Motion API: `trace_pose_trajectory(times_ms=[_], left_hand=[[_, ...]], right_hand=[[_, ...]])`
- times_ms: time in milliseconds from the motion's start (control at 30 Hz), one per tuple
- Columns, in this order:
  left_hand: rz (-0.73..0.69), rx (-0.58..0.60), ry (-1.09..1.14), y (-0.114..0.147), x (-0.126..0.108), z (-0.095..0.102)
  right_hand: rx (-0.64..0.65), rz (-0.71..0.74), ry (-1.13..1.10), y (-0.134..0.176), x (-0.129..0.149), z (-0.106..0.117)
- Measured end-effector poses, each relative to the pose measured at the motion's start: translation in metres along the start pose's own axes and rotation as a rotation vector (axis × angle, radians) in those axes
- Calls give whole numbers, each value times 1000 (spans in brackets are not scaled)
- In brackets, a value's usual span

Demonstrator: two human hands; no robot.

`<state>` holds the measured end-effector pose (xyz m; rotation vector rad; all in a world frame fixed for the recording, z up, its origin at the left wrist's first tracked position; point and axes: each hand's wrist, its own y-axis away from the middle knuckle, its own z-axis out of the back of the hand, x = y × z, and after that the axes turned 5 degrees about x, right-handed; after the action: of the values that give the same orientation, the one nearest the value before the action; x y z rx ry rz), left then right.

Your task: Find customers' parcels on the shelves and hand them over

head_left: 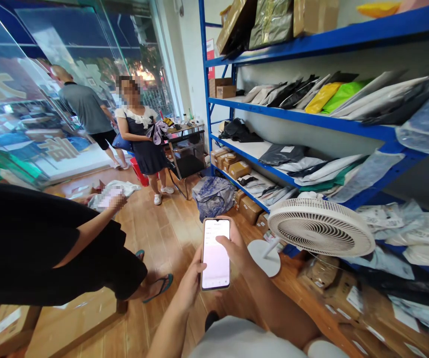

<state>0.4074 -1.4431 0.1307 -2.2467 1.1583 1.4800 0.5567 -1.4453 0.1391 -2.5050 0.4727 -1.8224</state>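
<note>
**Smooth phone (216, 266) glows above glossy wood-look floor (171, 216)**

Rounded at its corners and edged by a thin case, the phone is in the middle of the view, its bright glass facing the wearer. The left hand (191, 279) curls closed around its lower left edge, thumb at the screen's rim. The right hand (236, 247) grips the upper right side, thumb bent over the glass; whether that thumb touches cannot be told. Just right sits a white fan (321, 226), its round cage finely ribbed. Behind, a blue rack (322, 122) bears limp, creased plastic mailers (270, 94) and boxy brown cartons (315, 17). A crinkled, blue-patterned sack (214, 194) slumps nearby.
</note>
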Motion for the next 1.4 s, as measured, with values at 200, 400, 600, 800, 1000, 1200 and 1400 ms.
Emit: trace_pose_trajectory(times_ms=[200,400,600,800,1000,1200,1400], left_hand=[[-33,13,-11,-2,-3,-4],[-24,17,-12,-1,-3,-3],[-21,12,-8,-1,-3,-2],[-9,-22,52,-2,-3,2],[-8,-14,66,-2,-6,4],[-22,-23,67,-3,-6,5],[-13,-22,70,-4,-5,7]], right_hand=[[-3,7,-4,-1,1,0],[2,12,-21,-3,-1,1],[19,-8,-83,-4,0,2],[45,-76,-198,-3,-1,2],[34,-70,-183,-3,-3,-1],[26,-64,-178,-5,-1,-3],[10,-92,-210,-5,-5,-4]])
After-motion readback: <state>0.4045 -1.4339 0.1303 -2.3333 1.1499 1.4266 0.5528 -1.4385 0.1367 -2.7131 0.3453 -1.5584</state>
